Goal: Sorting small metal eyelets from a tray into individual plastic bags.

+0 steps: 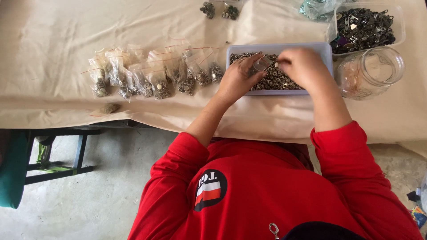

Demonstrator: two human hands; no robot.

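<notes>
My left hand (238,80) holds a small clear cup (261,64) over a pale blue tray (320,48) filled with small metal rings. My right hand (302,66) is over the same tray, fingers bent and pinched together right beside the cup's mouth; whether it holds any rings I cannot tell. Both sleeves are red.
A row of small clear bags of metal parts (151,73) lies left of the tray. A glass jar (371,71) on its side lies at the right, behind it a clear box of dark metal pieces (364,26). Two filled bags (219,10) lie far back. Cream cloth (49,44) covers the table; a dark stool frame (66,151) stands below left.
</notes>
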